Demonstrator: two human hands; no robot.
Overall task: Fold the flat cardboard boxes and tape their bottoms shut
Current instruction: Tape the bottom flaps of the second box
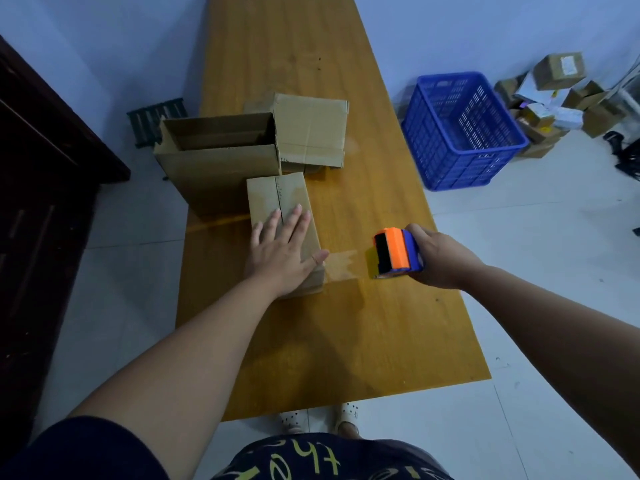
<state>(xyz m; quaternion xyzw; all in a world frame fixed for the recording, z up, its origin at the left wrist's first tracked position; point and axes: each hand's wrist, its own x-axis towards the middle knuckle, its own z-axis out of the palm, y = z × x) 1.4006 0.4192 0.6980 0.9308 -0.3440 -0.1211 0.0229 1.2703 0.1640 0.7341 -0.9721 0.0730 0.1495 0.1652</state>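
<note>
The fingers (298, 220) of our left hand (282, 252) lie straight and spread on top of the small box (277, 195), which rests on the table (346, 341). Our right hand (441, 259) grips the tape dispenser (398, 252) just beside the box. A strip of clear tape (341, 265) runs between them. Behind the small box stand an open box (214, 168) and a second box (311, 129). A blue basket (464, 133) sits on the floor.
</note>
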